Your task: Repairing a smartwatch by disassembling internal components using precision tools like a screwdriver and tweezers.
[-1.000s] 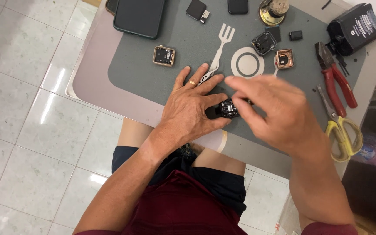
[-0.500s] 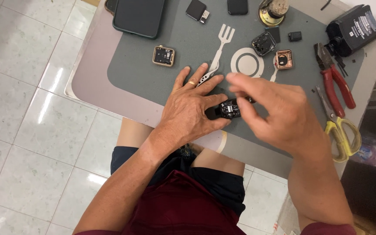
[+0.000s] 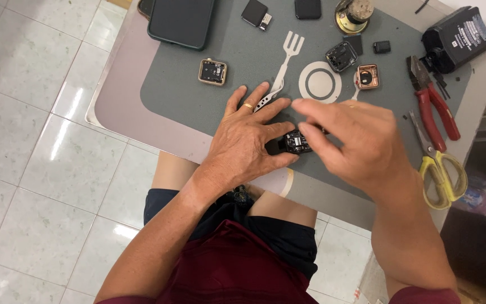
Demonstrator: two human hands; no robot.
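Head view. Your left hand (image 3: 242, 143) lies flat on the grey work mat (image 3: 198, 107) that covers the surface, fingers spread, with thumb and forefinger pinching a small black square electronic module (image 3: 295, 142) near the mat's front edge. Your right hand (image 3: 361, 143) comes over it from the right, fingertips narrowed onto the module's top; whether they grip a tool cannot be told. The module looks light, stiff and fragile: hold it by its outer edges, not by the exposed inner parts. Beside your left fingers lie bright steel tweezers (image 3: 270, 97). Further back sit a gold square watch case (image 3: 213, 72) and a copper-coloured square watch case (image 3: 368, 77). To the right lie red-handled pliers (image 3: 434, 110) and yellow-handled scissors (image 3: 442, 177).
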